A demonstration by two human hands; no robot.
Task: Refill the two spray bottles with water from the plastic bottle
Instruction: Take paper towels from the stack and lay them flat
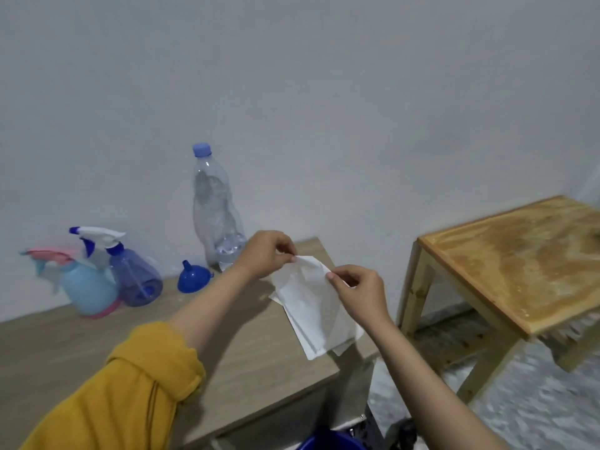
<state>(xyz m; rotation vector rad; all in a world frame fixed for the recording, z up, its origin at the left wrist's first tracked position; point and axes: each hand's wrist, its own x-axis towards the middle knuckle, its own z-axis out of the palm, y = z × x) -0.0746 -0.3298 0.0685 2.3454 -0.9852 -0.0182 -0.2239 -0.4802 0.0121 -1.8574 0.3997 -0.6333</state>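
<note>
A clear plastic bottle (216, 206) with a blue cap stands against the wall, dented, with a little water at its bottom. Left of it a blue funnel (193, 278) rests mouth down on the table. Two spray bottles stand at the far left: a translucent purple-blue one (134, 277) with a white and blue trigger, and a light blue one (86, 289) with a pink trigger and pink base. My left hand (268, 253) and my right hand (358, 293) each pinch the top edge of a white tissue (310, 306), holding it just above the table near its right edge.
The grey-brown table (227, 352) ends just right of the tissue. A wooden stool (506, 254) stands to the right across a gap. A blue rounded object (328, 443) shows at the bottom edge below the table. The wall is close behind the bottles.
</note>
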